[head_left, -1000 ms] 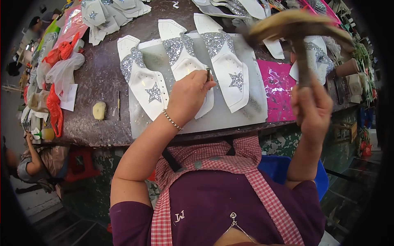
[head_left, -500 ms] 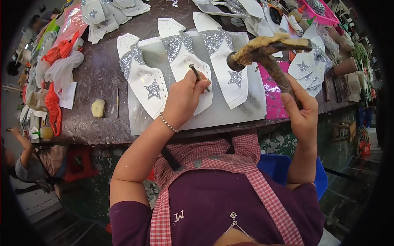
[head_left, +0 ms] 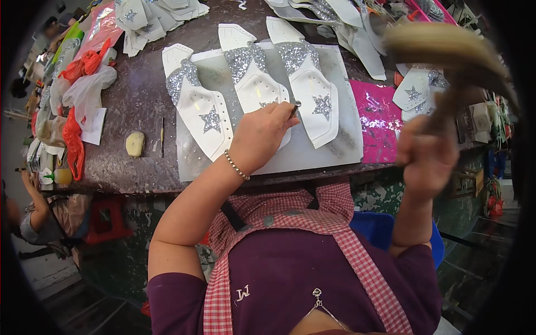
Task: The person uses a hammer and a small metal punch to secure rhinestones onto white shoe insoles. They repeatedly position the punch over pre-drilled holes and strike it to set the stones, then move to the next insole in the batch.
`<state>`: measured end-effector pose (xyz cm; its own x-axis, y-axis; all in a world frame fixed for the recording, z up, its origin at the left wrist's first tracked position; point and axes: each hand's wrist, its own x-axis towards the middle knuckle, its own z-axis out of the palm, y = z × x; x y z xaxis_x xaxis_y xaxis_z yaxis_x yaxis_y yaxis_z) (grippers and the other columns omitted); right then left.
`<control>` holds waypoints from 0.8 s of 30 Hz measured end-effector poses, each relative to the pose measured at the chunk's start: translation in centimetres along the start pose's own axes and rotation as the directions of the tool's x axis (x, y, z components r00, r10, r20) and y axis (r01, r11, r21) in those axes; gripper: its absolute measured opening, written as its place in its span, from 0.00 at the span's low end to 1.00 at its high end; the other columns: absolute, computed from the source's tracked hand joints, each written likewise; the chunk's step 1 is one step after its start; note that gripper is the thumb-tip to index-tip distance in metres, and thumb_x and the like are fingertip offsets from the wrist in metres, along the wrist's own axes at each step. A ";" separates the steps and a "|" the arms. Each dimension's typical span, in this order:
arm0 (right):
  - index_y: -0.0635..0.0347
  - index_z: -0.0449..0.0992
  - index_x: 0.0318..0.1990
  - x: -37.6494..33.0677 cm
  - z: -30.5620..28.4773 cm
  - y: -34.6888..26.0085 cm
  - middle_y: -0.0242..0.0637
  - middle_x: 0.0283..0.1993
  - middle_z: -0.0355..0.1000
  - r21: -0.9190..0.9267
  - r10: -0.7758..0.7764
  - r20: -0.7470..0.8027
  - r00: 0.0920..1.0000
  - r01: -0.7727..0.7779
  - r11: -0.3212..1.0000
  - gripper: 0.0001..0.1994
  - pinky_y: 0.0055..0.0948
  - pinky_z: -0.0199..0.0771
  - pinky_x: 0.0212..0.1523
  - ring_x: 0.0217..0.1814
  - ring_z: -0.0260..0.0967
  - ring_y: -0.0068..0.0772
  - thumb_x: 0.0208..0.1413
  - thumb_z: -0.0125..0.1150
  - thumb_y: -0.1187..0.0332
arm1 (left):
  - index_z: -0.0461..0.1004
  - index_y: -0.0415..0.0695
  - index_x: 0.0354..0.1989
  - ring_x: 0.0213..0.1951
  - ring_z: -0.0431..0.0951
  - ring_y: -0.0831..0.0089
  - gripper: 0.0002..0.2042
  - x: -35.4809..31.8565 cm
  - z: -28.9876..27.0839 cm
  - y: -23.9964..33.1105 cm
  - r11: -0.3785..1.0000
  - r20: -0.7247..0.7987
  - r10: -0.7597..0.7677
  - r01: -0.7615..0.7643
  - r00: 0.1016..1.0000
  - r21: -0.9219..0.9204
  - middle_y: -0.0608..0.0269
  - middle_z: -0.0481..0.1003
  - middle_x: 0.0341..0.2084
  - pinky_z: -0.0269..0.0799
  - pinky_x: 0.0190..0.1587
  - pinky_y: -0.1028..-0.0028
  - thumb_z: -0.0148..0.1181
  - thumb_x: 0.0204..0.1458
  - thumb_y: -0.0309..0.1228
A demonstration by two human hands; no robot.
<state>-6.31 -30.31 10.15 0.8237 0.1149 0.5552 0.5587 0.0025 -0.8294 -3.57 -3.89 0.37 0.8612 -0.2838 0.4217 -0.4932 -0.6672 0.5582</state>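
Three white shoe uppers with silver glitter bands and stars lie on a pale board (head_left: 349,131): a left upper (head_left: 198,103), a middle upper (head_left: 258,82) and a right upper (head_left: 309,84). My left hand (head_left: 261,135) is closed around a small metal punch (head_left: 297,104) over the middle upper, covering much of its lower part. Only the punch's top end shows; its tip is hidden. Off to the right, my right hand (head_left: 427,159) is wrapped round the handle of a hammer (head_left: 441,47). The raised hammer and that hand are blurred by motion.
Left of the board lie a yellowish lump (head_left: 134,144) and a thin stick (head_left: 162,137). A pink sheet (head_left: 377,125) lies right of the board. Stacked white pieces (head_left: 153,22) stand at the back. Plastic bags (head_left: 89,92) crowd the left side; a blue bin (head_left: 371,226) is below the table.
The hammer has swung up and to the right with my right hand. My left hand has shifted slightly right, and the punch's top has moved right with it.
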 end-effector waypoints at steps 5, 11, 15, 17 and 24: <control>0.68 0.73 0.58 0.8 0.3 -0.7 0.38 0.41 0.80 -0.600 0.311 0.222 0.924 -0.122 0.791 0.21 0.21 0.72 0.42 0.38 0.71 0.18 0.57 0.62 0.76 | 0.71 0.39 0.36 0.33 0.83 0.63 0.05 -0.9 0.1 0.0 0.944 0.015 -0.304 0.303 0.953 -0.127 0.53 0.80 0.30 0.77 0.34 0.71 0.59 0.59 0.28; 0.71 0.71 0.59 -0.9 -0.6 0.1 0.39 0.46 0.79 -0.399 0.360 0.125 0.925 -0.285 0.871 0.20 0.21 0.70 0.50 0.46 0.71 0.20 0.61 0.60 0.74 | 0.75 0.39 0.40 0.35 0.84 0.70 0.06 -1.9 -0.2 -0.4 0.894 0.052 -0.329 0.329 0.943 -0.304 0.55 0.82 0.31 0.77 0.38 0.73 0.57 0.61 0.29; 0.70 0.71 0.60 -1.3 -0.7 0.5 0.38 0.47 0.78 -0.343 0.399 0.095 0.912 -0.346 0.873 0.20 0.20 0.69 0.49 0.46 0.71 0.19 0.61 0.60 0.74 | 0.76 0.39 0.40 0.35 0.84 0.69 0.07 -1.8 -0.6 -0.4 0.896 0.098 -0.334 0.348 0.937 -0.274 0.57 0.82 0.32 0.77 0.38 0.73 0.60 0.60 0.29; 0.70 0.70 0.61 -1.4 -0.9 0.6 0.37 0.45 0.78 -0.315 0.398 0.075 0.914 -0.357 0.879 0.20 0.17 0.69 0.43 0.42 0.70 0.16 0.62 0.59 0.73 | 0.76 0.39 0.38 0.34 0.83 0.67 0.06 -1.8 -0.7 -0.4 0.925 0.095 -0.290 0.305 0.952 -0.229 0.57 0.82 0.31 0.77 0.37 0.72 0.62 0.58 0.29; 0.67 0.52 0.71 0.5 -1.5 -1.3 0.32 0.26 0.64 0.090 0.146 0.014 0.989 -0.147 0.985 0.28 0.17 0.57 0.16 0.20 0.58 0.17 0.70 0.47 0.60 | 0.76 0.40 0.33 0.30 0.82 0.60 0.05 -1.2 -1.5 -0.4 0.988 0.083 -0.009 0.022 0.996 -0.154 0.57 0.80 0.29 0.76 0.33 0.69 0.66 0.52 0.27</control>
<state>-6.44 -31.76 11.61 0.8952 0.1283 0.4269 0.4205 0.0745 -0.9042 -4.58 -2.28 0.74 0.8731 -0.3339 0.3554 -0.4869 -0.5592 0.6710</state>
